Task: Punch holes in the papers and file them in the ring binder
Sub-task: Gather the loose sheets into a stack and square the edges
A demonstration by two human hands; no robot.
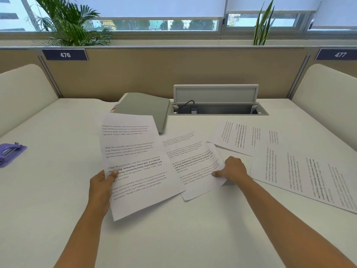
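Observation:
My left hand (101, 185) holds a printed sheet (135, 163) by its left edge, thumb on top, lifted a little off the white desk. My right hand (232, 169) pinches the curled right edge of a second printed sheet (193, 167), which lies partly under the first. Two more printed sheets (237, 137) (305, 176) lie to the right, turned sideways. A grey ring binder (144, 109) lies closed at the back, behind the papers. A purple hole punch (10, 153) sits at the far left edge.
An open cable tray (216, 109) with a raised lid and a plugged cable sits at the back centre. Tan partition walls (154, 74) and cream side dividers (23, 93) bound the desk. Plants stand behind the partition.

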